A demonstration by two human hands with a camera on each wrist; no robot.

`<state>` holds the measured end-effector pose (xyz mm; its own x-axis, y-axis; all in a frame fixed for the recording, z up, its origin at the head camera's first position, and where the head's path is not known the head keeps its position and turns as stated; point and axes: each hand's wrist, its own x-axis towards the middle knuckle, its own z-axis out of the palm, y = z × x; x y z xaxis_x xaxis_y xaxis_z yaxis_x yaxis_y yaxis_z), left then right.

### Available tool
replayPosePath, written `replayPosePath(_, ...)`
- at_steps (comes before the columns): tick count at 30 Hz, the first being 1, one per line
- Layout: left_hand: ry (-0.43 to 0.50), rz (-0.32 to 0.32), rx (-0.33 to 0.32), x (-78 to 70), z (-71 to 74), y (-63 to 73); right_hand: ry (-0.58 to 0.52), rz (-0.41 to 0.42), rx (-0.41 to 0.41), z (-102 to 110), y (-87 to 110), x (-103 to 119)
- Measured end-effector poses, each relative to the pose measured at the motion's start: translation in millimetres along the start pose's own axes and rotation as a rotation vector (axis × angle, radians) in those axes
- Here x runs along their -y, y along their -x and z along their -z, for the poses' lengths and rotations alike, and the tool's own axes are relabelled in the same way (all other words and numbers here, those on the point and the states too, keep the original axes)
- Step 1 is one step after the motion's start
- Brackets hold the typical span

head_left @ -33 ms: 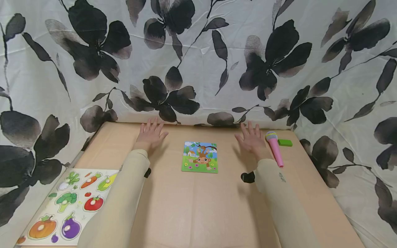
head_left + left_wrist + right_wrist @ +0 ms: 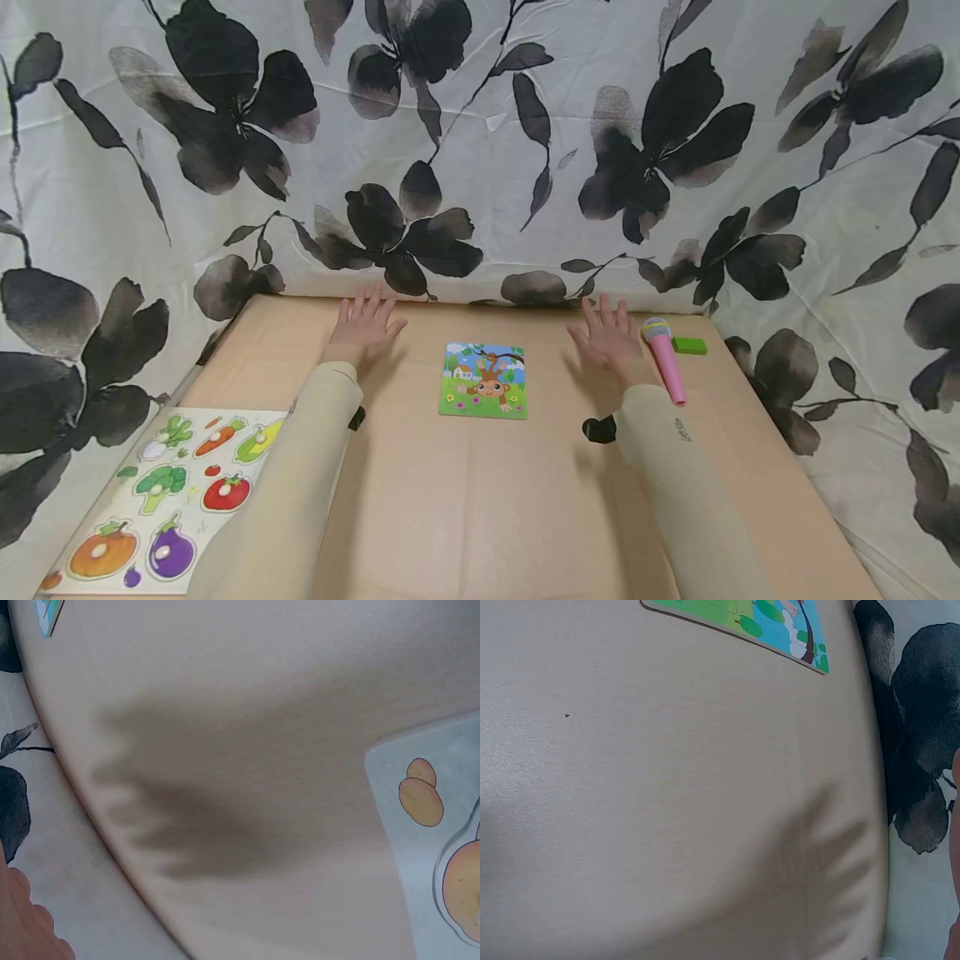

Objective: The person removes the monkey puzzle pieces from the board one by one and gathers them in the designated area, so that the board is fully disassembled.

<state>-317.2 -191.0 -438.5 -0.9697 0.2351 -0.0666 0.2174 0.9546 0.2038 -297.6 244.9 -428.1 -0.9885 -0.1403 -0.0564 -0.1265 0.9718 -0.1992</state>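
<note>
My left hand [image 2: 363, 330] is stretched toward the table's far edge with its fingers spread and nothing in it. Only a sliver of it shows at the lower left of the left wrist view. The right hand [image 2: 609, 340] is likewise spread and holds nothing; its shadow falls on the table beside it. Between the two hands lies a small square picture puzzle [image 2: 483, 381] with a monkey on it, touched by neither. Just right of the right hand is a pink toy microphone [image 2: 664, 360], apart from the fingers. Beyond it sits a green block [image 2: 689, 345].
A white board with vegetable pictures [image 2: 191, 492] lies at the table's left, partly hidden by the left sleeve [image 2: 281, 483]. Behind the light wooden table [image 2: 480, 517] hangs a white cloth with dark flowers [image 2: 495, 125], which also borders both sides.
</note>
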Motion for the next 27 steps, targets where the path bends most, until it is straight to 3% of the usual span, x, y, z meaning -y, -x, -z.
replayPosePath(8, -0.010, 0.020, -0.004, -12.5, 8.6, 12.4, -0.001, 0.000, -0.011, -0.4, 0.4, 1.2)
replayPosePath(13, -0.004, 0.007, -0.007, -8.5, 4.8, 8.1, -0.002, 0.003, -0.003, -0.9, -1.3, 0.8)
replayPosePath(18, 0.011, -0.044, -0.011, -7.8, 0.0, 2.7, -0.012, 0.001, -0.010, -3.7, -3.1, 0.1)
replayPosePath(23, 0.136, -0.153, 0.050, -25.8, -9.6, 6.1, -0.063, 0.018, -0.006, -9.9, -6.0, 7.1)
replayPosePath(27, 0.303, -0.236, 0.103, -42.4, -31.9, 7.2, -0.124, 0.035, 0.021, -16.9, -8.4, 17.9)
